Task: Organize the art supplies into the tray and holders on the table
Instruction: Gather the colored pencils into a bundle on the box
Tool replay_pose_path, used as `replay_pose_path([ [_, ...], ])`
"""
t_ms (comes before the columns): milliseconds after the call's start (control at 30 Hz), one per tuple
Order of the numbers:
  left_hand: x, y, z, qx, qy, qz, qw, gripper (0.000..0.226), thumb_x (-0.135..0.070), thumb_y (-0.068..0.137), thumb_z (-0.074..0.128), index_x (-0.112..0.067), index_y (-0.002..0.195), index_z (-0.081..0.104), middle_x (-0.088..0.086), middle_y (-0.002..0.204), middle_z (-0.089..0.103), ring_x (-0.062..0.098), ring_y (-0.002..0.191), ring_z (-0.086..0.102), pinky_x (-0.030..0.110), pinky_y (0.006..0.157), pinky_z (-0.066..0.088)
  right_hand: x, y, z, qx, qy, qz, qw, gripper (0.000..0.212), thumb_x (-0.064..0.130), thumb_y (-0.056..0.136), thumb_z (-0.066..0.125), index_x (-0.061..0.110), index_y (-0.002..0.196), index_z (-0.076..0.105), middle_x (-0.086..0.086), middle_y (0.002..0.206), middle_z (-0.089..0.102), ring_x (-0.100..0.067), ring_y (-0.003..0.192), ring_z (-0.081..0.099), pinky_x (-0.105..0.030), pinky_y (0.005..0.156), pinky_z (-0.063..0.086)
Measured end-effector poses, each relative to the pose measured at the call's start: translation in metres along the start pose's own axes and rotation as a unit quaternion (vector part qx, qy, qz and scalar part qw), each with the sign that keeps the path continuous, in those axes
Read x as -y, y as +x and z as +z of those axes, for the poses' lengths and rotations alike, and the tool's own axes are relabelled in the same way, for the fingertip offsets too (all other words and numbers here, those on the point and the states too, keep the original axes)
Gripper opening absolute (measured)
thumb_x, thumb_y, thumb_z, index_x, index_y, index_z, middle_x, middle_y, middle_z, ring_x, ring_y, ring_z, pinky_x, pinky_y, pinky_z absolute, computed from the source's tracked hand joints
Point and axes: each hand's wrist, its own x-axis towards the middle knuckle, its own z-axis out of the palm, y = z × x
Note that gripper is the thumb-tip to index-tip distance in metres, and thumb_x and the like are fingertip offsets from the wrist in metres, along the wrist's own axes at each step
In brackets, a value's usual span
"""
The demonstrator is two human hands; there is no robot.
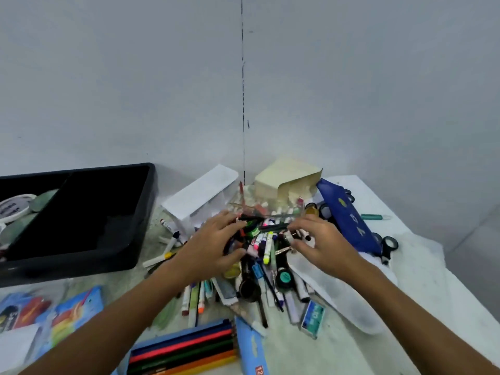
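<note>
The pile of markers and pens (pixel 259 250) lies in the middle of the table, between your two hands. Your left hand (pixel 211 247) curls its fingers around a bundle of pens. Your right hand (pixel 319 244) pinches a black pen (pixel 273 227) at its end. The black tray (pixel 81 220) waits on the far left, almost empty. I think loose pens can slip from the full left grip, or roll off the near edge when you stir the pile. The table (pixel 405 293) has a pale, stained cover and stands in a corner of grey walls.
</note>
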Motion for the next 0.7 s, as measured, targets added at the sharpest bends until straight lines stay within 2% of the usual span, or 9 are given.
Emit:
replay_pose_path([
  [67, -0.003, 0.027, 0.001, 0.007, 0.002, -0.002, 1.000, 0.074, -0.062, 0.085, 0.039, -0.016, 0.142, 0.047, 0.007, 0.148, 0.042, 0.024, 0.140, 0.031, 0.037, 0.116, 0.024, -0.019, 0.014, -0.008, -0.004, -0.003, 0.020, 1.000, 0.031, 0.024, 0.087, 0.069, 0.015, 0.117, 0.066, 0.002, 0.116, 0.059, -0.016, 0.109, 0.056, -0.035, 0.093, 0.047],
  [167, 0.002, 0.061, 0.000, 0.018, 0.028, -0.018, 0.999, 0.082, -0.068, 0.080, 0.036, -0.015, 0.141, 0.048, 0.008, 0.146, 0.044, 0.025, 0.138, 0.035, 0.034, 0.113, 0.025, -0.034, 0.042, -0.014, 0.027, -0.017, 0.034, 0.999, 0.049, 0.036, 0.086, 0.070, 0.019, 0.130, 0.058, -0.001, 0.135, 0.049, -0.017, 0.124, 0.047, -0.033, 0.101, 0.042],
  [233, 0.009, 0.081, -0.003, 0.042, 0.047, -0.036, 0.997, 0.084, -0.068, 0.082, 0.042, -0.014, 0.145, 0.042, 0.008, 0.152, 0.038, 0.024, 0.142, 0.030, 0.030, 0.113, 0.020, -0.039, 0.061, -0.014, 0.071, -0.031, 0.041, 0.996, 0.062, 0.044, 0.084, 0.070, 0.021, 0.138, 0.050, -0.002, 0.148, 0.038, -0.018, 0.134, 0.038, -0.033, 0.106, 0.035],
  [300, 0.013, 0.096, -0.006, 0.086, 0.067, -0.049, 0.993, 0.079, -0.059, 0.089, 0.054, -0.015, 0.150, 0.032, 0.006, 0.158, 0.028, 0.020, 0.146, 0.022, 0.029, 0.116, 0.015, -0.042, 0.077, -0.013, 0.113, -0.042, 0.045, 0.992, 0.072, 0.050, 0.081, 0.071, 0.023, 0.142, 0.046, -0.004, 0.153, 0.034, -0.020, 0.138, 0.034, -0.035, 0.107, 0.034],
  [400, 0.008, 0.107, -0.007, 0.147, 0.102, -0.039, 0.983, 0.072, -0.053, 0.096, 0.049, -0.017, 0.153, 0.025, 0.002, 0.160, 0.021, 0.014, 0.147, 0.017, 0.026, 0.116, 0.014, -0.044, 0.089, -0.008, 0.159, -0.052, 0.044, 0.985, 0.074, 0.056, 0.075, 0.074, 0.025, 0.138, 0.050, -0.003, 0.141, 0.049, -0.019, 0.123, 0.049, -0.036, 0.097, 0.046],
  [467, 0.006, 0.107, -0.003, 0.155, 0.108, -0.040, 0.981, 0.064, -0.051, 0.098, 0.044, -0.018, 0.152, 0.028, 0.002, 0.160, 0.024, 0.014, 0.146, 0.020, 0.027, 0.116, 0.016, -0.045, 0.091, -0.007, 0.165, -0.051, 0.043, 0.984, 0.068, 0.052, 0.075, 0.075, 0.026, 0.134, 0.055, -0.002, 0.130, 0.058, -0.018, 0.112, 0.056, -0.037, 0.092, 0.050],
  [533, 0.006, 0.102, 0.000, 0.143, 0.109, -0.035, 0.983, 0.057, -0.049, 0.100, 0.038, -0.019, 0.148, 0.037, 0.005, 0.156, 0.034, 0.017, 0.143, 0.029, 0.030, 0.115, 0.022, -0.046, 0.089, -0.008, 0.155, -0.056, 0.028, 0.986, 0.065, 0.048, 0.075, 0.076, 0.026, 0.133, 0.057, -0.002, 0.127, 0.060, -0.019, 0.113, 0.055, -0.037, 0.092, 0.049],
  [633, 0.005, 0.089, 0.001, 0.109, 0.109, -0.002, 0.988, 0.065, -0.052, 0.094, 0.020, -0.016, 0.141, 0.048, 0.007, 0.145, 0.049, 0.023, 0.135, 0.043, 0.036, 0.111, 0.032, -0.049, 0.085, -0.010, 0.132, -0.044, 0.005, 0.990, 0.062, 0.049, 0.074, 0.077, 0.030, 0.130, 0.059, 0.002, 0.125, 0.058, -0.017, 0.117, 0.049, -0.036, 0.094, 0.045],
  [700, 0.006, 0.080, 0.001, 0.058, 0.119, 0.037, 0.991, 0.058, -0.047, 0.096, 0.025, -0.016, 0.136, 0.053, 0.008, 0.138, 0.056, 0.025, 0.129, 0.051, 0.039, 0.107, 0.038, -0.050, 0.078, -0.014, 0.117, -0.018, -0.005, 0.993, 0.061, 0.051, 0.073, 0.077, 0.031, 0.128, 0.059, 0.005, 0.123, 0.055, -0.014, 0.119, 0.044, -0.034, 0.096, 0.042],
])
